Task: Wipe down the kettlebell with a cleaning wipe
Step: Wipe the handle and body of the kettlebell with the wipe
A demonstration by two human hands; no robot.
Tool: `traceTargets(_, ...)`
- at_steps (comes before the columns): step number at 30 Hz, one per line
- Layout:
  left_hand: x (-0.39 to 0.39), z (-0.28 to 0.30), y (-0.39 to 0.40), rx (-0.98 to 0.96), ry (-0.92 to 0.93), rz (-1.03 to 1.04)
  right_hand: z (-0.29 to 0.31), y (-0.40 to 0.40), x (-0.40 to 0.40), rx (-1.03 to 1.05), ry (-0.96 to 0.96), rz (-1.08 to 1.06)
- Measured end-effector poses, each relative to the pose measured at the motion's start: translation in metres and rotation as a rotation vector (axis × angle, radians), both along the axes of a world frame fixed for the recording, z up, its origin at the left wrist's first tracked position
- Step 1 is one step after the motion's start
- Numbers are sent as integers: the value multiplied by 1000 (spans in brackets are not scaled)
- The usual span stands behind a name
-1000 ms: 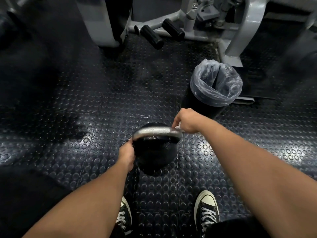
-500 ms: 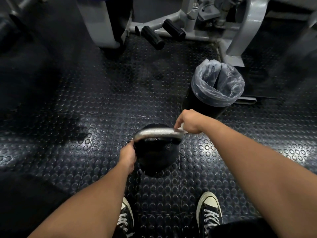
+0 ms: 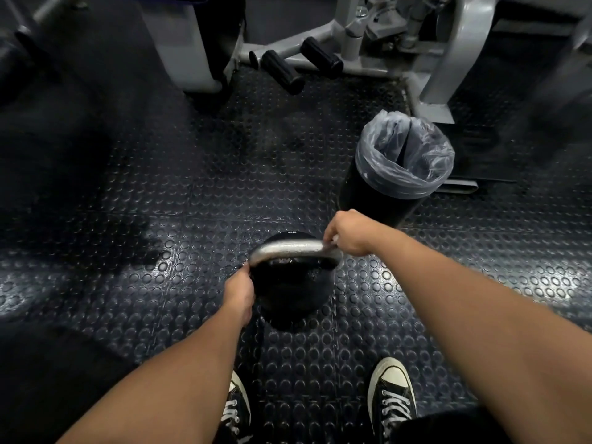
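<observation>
A black kettlebell (image 3: pixel 293 288) with a shiny metal handle (image 3: pixel 288 248) stands on the studded rubber floor in the middle of the head view. My left hand (image 3: pixel 238 291) grips the left base of the handle against the ball. My right hand (image 3: pixel 347 233) is closed at the right end of the handle, pressing a white cleaning wipe (image 3: pixel 334 241) on it; only a small edge of the wipe shows under my fingers.
A black bin (image 3: pixel 374 200) lined with a clear bag stands just behind my right hand. A grey gym machine frame (image 3: pixel 455 59) with black foot pegs (image 3: pixel 282 72) fills the back. My two sneakers (image 3: pixel 390 395) are at the bottom edge.
My right hand has stayed at the right end of the handle, shifting only slightly with the wipe. My left hand keeps its hold.
</observation>
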State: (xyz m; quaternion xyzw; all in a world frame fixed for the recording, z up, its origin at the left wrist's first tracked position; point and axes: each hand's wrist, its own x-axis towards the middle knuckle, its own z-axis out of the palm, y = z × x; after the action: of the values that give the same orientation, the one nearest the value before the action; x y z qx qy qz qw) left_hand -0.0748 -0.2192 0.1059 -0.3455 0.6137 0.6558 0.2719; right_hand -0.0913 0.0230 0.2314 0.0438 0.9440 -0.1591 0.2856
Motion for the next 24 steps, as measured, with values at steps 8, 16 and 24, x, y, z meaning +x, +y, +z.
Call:
traceTargets(8, 1, -3, 0, -29, 10, -22, 3, 2, 4, -2, 0, -19)
traceTargets(16, 0, -9, 1, -18, 18, -16, 10, 11, 6, -47, 22, -71)
traceTargets(24, -1, -12, 0, 0, 13, 2, 13, 7, 7, -63, 25, -73)
